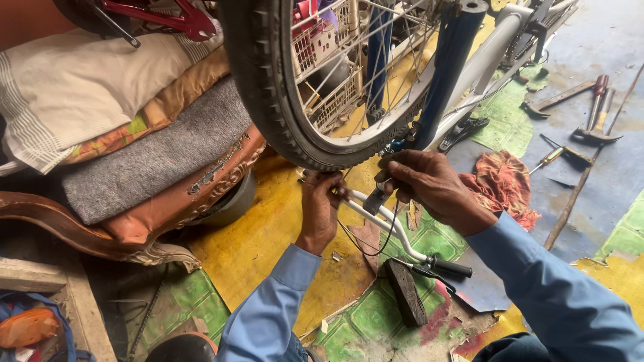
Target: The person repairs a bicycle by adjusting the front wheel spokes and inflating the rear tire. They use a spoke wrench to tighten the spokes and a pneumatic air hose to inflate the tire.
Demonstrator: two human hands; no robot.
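- Under the bicycle's front wheel point(295, 80), the left hand point(320, 204) is curled shut around the white handlebar point(392, 231) near its upper end, fingers wrapped over the tube just below the knobbly black tyre point(265, 87).
- Beside it, the right hand point(433, 184) pinches a small grey metal clamp piece point(376, 200) between thumb and fingertips, pressing it against the same handlebar; the two hands sit close together, almost touching.
- The handlebar runs from the hands down to the right and ends in a black rubber grip point(451, 268) with a brake lever point(422, 269) beside it.
- A thin black cable point(359, 245) loops below the bar.
- The bicycle stands upside down: its blue fork point(448, 74) rises from just above the right hand, and the white frame tube point(493, 50) slants away to the upper right.
- A dark block point(406, 291) lies on the yellow and green floor point(268, 234) under the grip end.
- A red rag point(503, 184) lies just right of the right hand.
- Farther right, hammers point(596, 110) and a screwdriver point(547, 159) lie on the grey floor.
- At left, folded blankets and cushions point(134, 114) are stacked on a carved wooden seat point(87, 234).
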